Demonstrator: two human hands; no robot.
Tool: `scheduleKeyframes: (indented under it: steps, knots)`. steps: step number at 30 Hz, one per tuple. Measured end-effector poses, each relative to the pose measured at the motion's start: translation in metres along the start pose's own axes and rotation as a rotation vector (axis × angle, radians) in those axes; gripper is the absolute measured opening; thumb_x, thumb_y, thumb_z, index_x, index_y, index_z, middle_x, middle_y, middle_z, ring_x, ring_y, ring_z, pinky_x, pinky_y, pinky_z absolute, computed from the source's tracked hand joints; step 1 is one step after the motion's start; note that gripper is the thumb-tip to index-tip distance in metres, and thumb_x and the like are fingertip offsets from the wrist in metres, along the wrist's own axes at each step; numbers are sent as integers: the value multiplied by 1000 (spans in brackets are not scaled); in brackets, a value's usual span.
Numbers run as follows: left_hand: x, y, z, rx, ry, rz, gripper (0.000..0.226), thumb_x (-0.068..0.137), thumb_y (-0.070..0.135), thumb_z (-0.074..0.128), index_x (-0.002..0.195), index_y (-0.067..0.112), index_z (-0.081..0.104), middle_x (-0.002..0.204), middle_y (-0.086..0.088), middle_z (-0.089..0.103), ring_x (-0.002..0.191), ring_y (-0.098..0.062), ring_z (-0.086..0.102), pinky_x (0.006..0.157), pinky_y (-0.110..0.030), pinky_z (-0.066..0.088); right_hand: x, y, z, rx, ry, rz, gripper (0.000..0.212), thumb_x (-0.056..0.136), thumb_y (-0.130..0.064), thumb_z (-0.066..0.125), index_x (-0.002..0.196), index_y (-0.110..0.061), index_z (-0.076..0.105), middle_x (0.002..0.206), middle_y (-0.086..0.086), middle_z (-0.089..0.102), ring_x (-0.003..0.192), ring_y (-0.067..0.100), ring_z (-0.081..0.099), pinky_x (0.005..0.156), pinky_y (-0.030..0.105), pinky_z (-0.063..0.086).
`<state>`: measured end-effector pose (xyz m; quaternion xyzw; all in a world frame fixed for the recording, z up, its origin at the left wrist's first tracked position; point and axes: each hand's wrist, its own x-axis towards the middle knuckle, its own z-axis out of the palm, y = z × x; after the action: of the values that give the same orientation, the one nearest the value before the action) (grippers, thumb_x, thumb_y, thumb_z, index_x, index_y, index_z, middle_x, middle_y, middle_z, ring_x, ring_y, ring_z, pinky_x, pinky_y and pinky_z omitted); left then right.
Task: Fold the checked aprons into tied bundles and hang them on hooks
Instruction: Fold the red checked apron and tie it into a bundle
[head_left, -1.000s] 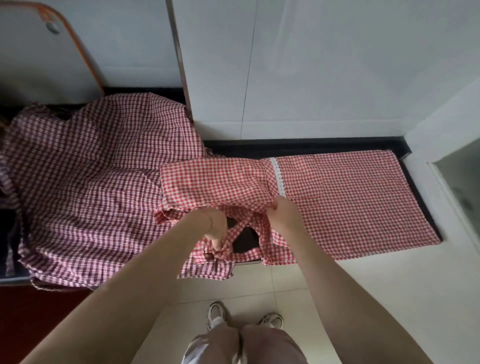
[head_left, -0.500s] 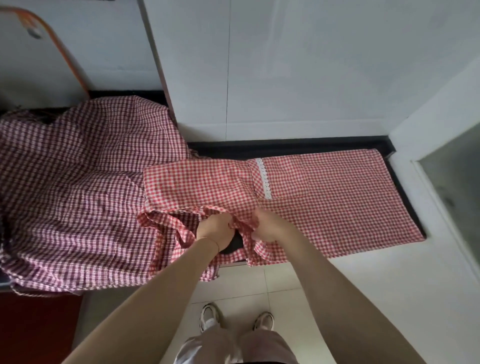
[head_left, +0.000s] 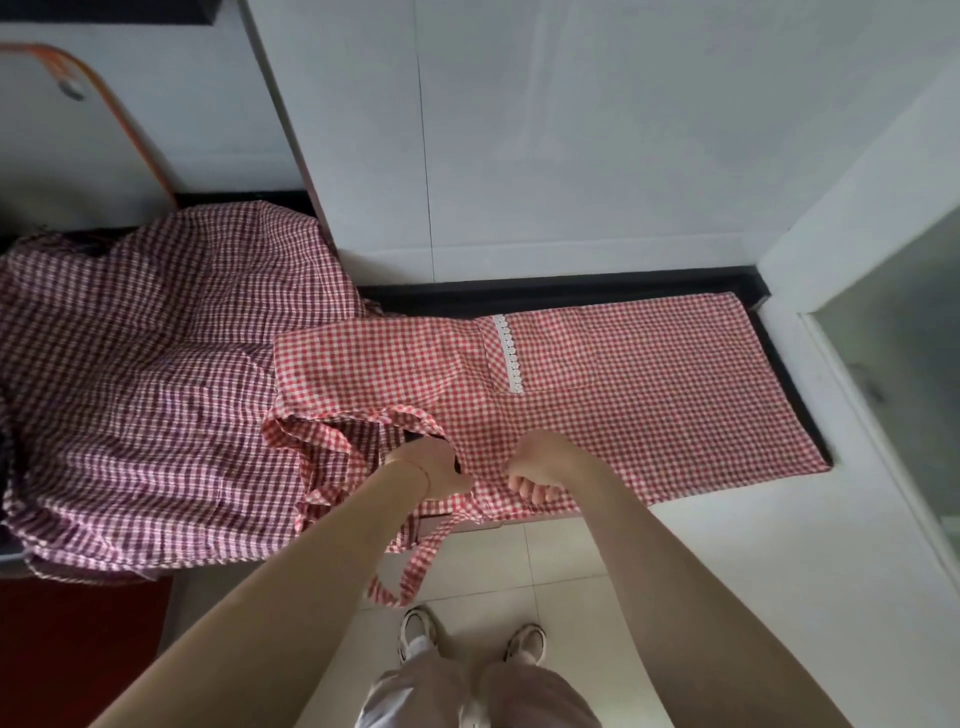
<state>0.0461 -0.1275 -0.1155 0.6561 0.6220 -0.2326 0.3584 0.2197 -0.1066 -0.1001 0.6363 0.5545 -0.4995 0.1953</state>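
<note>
- Our right hand (head_left: 545, 460): fingers (head_left: 524, 486) curled under, bunching the near edge of the red checked apron (head_left: 649, 410) at the front of the worktop (head_left: 774, 353); we count the cloth as gripped.
- Our left hand (head_left: 431, 467): just beside the right, apart from it by a narrow gap, buried in the gathered fabric and straps; its fingers are hidden, so we cannot tell whether they pinch the cloth.
- Red checked apron: laid flat lengthwise along the dark worktop, right end near the corner, left part folded over on itself; a strip of white lace trim (head_left: 508, 353) runs across it near the middle.
- Apron strap (head_left: 410, 577): a loop of the same red check hanging off the front edge of the worktop, below our left wrist, over the floor.
- Darker checked apron (head_left: 140, 379): a maroon-and-white piece spread loose and rumpled on the left, its right edge tucked under the red one, its near edge drooping over the front.
- White wall panels (head_left: 571, 145): rising directly behind the worktop.
- Orange-rimmed board (head_left: 132, 130): leaning upper left.
- Tiled floor (head_left: 550, 561): pale, with our two shoes (head_left: 415, 634) beneath.
</note>
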Motion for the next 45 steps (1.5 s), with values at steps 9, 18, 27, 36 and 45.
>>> scheduleKeyframes:
  steps: [9,18,27,36,45]
  knots:
    - [2,19,63,-420,425,-137,32,86,49,57,73,20,60,88,0,62,88,-22,58,82,-41,52,-9,59,50,810,-196,214,48,99,-43,55,117,1,59,111,16,70,95,27,67,83,38,55]
    - [7,13,55,-781,329,-148,20,95,30,62,87,12,68,82,-7,69,69,-17,58,65,-31,47,-13,55,81,1884,-52,169,20,88,-12,74,102,-1,64,84,7,66,76,18,60,71,32,50]
    - [-9,18,62,-194,858,125,20,83,29,62,97,14,62,102,1,57,100,-21,51,94,-43,46,-17,54,77,1635,-25,160,11,90,-11,69,89,-8,59,68,2,61,55,13,49,52,22,39]
    - [-6,42,50,56,598,143,40,87,58,58,101,22,49,103,6,54,104,-17,51,99,-33,37,-19,45,37,1158,17,-65,38,96,-7,43,59,-7,48,47,3,41,33,11,30,34,23,22]
    - [5,53,43,-334,492,20,13,93,15,48,93,20,60,83,4,63,77,-18,61,63,-29,49,-21,60,26,893,212,-132,29,97,-10,53,113,-24,73,52,-5,54,38,6,35,38,21,24]
